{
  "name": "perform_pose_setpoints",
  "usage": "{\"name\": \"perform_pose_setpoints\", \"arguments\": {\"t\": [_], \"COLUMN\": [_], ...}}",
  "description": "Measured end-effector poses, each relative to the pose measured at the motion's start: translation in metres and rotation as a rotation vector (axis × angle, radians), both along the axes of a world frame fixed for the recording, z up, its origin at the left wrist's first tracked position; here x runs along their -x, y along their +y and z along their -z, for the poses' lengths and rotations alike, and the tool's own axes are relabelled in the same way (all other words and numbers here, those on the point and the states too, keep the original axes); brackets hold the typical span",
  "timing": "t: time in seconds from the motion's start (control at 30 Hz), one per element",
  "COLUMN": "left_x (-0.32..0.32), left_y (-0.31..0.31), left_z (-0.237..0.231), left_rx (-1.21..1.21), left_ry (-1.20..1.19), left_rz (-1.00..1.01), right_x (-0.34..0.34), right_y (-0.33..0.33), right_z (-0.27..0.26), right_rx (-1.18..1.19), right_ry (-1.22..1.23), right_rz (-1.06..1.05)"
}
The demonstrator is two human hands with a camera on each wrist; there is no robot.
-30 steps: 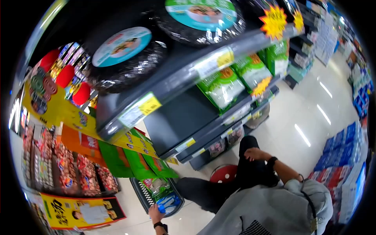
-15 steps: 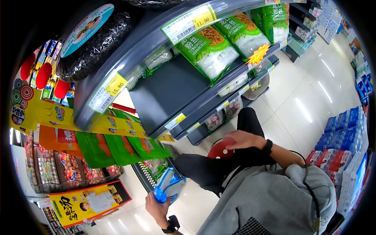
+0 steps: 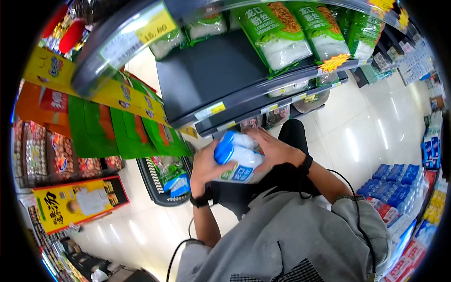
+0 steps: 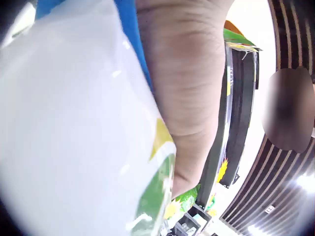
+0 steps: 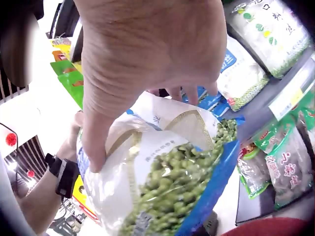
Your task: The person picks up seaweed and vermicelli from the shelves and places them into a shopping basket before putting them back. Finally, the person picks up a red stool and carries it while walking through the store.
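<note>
Both hands hold a white and blue plastic bag of vermicelli (image 3: 242, 160) in front of the lap. My left hand (image 3: 204, 164) grips its left side, the thumb lying across the front. On the opposite side, my right hand (image 3: 277, 148) has its fingers over the top and far edge. In the right wrist view, the thumb of the right hand (image 5: 147, 54) presses on the bag (image 5: 172, 182), which has green beans printed on it. The left wrist view is mostly filled by the white bag (image 4: 74, 128) beside the left hand (image 4: 184, 69).
A dark shelf (image 3: 202, 77) with green vermicelli bags (image 3: 277, 42) stands ahead. Green packets (image 3: 94, 127) hang at left above a shopping basket (image 3: 152, 185) holding a blue package (image 3: 177, 185). Packs of bottled water (image 3: 392, 188) are stacked at right.
The left hand has lifted the blue and white bag from over the basket to the lap. My right hand has come across from the right and taken hold of it.
</note>
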State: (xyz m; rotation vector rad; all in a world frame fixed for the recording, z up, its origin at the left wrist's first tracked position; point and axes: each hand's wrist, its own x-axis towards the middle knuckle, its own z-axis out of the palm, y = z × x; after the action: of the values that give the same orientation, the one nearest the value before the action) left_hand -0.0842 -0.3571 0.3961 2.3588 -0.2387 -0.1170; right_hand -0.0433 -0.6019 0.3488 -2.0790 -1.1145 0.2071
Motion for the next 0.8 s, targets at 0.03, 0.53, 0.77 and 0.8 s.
{"name": "perform_pose_setpoints", "arguments": {"t": [0.03,0.53,0.77,0.8], "left_x": [-0.011,-0.086,-0.035,-0.023], "left_y": [-0.005,-0.025,0.005,0.006], "left_z": [0.002,0.069,0.102,0.121], "left_rx": [0.055,0.082,0.874,0.872], "left_ry": [0.040,0.396,0.462,0.530], "left_rz": [0.029,-0.017,-0.315,-0.285], "right_x": [-0.001,-0.007,-0.007,-0.007], "right_y": [-0.002,-0.002,-0.029,-0.031], "right_z": [0.002,0.077,0.106,0.106], "right_rx": [-0.034,-0.328,-0.556,-0.616], "right_ry": [0.174,1.048,1.297,1.321], "right_rz": [0.040,0.221,0.285,0.304]}}
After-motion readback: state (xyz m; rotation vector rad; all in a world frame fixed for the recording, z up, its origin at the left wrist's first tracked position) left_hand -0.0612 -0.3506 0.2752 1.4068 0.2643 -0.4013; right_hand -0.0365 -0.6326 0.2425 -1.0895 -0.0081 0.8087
